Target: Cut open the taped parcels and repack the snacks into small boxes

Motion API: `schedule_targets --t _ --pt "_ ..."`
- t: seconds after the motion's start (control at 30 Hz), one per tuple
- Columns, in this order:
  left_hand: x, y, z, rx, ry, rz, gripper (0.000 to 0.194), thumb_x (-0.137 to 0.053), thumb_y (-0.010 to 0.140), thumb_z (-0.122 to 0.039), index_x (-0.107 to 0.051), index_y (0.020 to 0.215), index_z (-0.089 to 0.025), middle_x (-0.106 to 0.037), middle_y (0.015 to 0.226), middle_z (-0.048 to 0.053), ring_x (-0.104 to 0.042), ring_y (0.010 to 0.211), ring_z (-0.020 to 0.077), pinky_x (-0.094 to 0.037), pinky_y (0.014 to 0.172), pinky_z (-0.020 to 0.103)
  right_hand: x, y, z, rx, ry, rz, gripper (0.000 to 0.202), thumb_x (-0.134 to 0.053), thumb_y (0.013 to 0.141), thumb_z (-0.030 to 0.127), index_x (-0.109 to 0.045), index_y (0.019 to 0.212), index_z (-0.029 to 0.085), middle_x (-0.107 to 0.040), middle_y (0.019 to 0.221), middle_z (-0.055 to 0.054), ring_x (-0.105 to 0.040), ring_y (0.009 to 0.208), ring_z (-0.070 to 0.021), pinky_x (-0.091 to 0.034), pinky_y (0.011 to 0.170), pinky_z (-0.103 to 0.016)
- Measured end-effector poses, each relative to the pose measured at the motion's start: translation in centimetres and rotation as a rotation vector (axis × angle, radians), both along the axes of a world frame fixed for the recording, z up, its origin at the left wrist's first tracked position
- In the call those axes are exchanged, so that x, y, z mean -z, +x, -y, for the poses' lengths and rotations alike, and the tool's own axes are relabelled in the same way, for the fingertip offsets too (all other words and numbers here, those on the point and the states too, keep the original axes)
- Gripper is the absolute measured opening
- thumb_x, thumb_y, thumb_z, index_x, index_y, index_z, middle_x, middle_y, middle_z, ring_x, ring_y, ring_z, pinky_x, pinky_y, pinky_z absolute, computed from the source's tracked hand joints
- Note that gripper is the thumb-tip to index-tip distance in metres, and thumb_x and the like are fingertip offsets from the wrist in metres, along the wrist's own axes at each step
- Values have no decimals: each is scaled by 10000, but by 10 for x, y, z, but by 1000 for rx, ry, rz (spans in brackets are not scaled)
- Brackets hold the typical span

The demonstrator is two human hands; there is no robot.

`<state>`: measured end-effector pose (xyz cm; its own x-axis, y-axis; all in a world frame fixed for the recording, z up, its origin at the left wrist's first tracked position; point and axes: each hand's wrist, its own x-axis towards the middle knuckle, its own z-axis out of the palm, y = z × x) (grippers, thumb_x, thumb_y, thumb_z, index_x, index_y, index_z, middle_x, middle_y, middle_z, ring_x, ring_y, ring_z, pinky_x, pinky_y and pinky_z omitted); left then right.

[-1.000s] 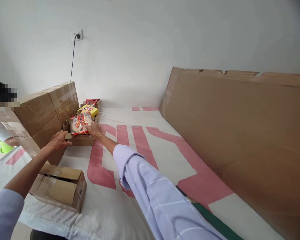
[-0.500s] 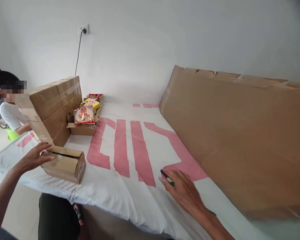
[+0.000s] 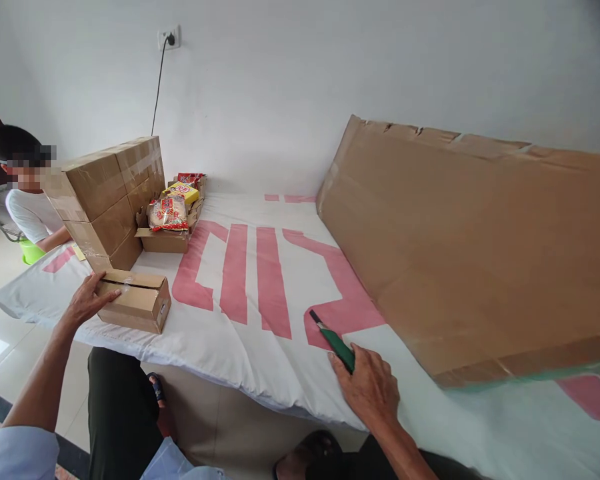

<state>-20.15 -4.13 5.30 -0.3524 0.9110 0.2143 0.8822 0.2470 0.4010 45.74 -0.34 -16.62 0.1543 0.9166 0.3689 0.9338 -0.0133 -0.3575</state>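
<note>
My left hand (image 3: 87, 301) lies flat on the near end of a small taped cardboard box (image 3: 136, 302) at the table's front left edge. My right hand (image 3: 367, 387) rests on the white cloth at the front edge, fingers closing around the handle of a green utility knife (image 3: 334, 339) whose dark tip points away from me. An open carton (image 3: 166, 238) with snack packets (image 3: 169, 213) sits at the back left.
Stacked sealed cartons (image 3: 109, 197) stand at the back left. A large flat cardboard sheet (image 3: 470, 247) leans along the right. A white cloth with pink lettering (image 3: 250, 280) covers the table. Another person (image 3: 25, 193) sits beyond the left edge. A cable hangs from a wall socket (image 3: 169, 39).
My right hand left the snack packet in the far carton, drew back to the front edge and reached the green knife. My left hand moved from the carton onto the small box.
</note>
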Motion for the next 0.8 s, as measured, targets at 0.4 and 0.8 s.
schedule_targets --t 0.4,0.8 --pt "26 154 -4 169 102 49 658 -716 957 -572 -580 1522 -263 -651 1480 151 -674 1325 387 -562 1088 514 14 5 -8 -14 112 22 373 -468 1025 455 -694 1132 178 -731 1130 -203 -637 1039 -379 -508 899 -505" --pt "48 160 -4 318 177 785 513 -765 880 -658 -725 1141 -218 -738 1412 157 -738 1196 349 -611 891 410 21 6 -11 -30 155 -10 328 -487 1015 429 -683 1128 191 -734 1129 -189 -653 1003 -367 -519 856 -487"
